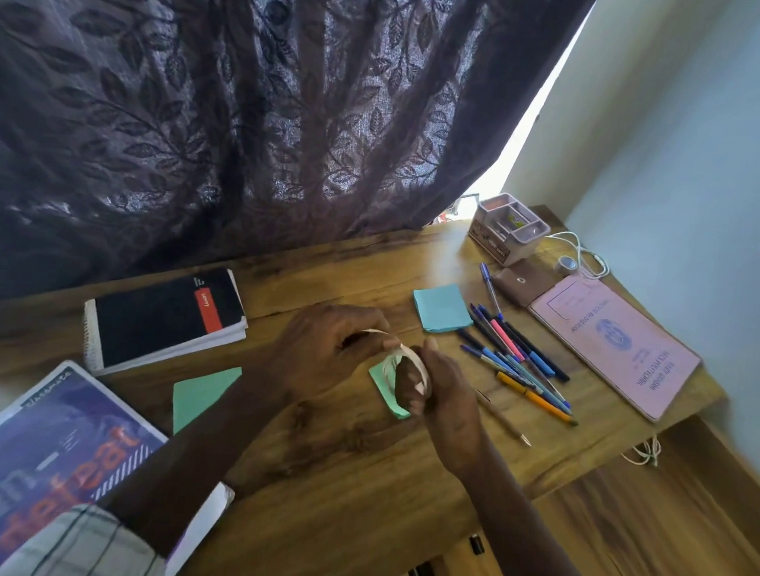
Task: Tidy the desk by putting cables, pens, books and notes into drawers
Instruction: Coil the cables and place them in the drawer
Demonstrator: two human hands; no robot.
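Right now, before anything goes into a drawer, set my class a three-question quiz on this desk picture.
1. True or false: both hands hold the coiled white cable.
2. What lies nearest the pens: A black notebook, B blue sticky notes, C magazine?
3. Fill in: the desk organiser stands at the desk's far ____ corner.

Key: 1 true; 2 B; 3 right.

White cable (409, 362) looped in a coil, held between both hands; pens (517, 356) heaped right of them.
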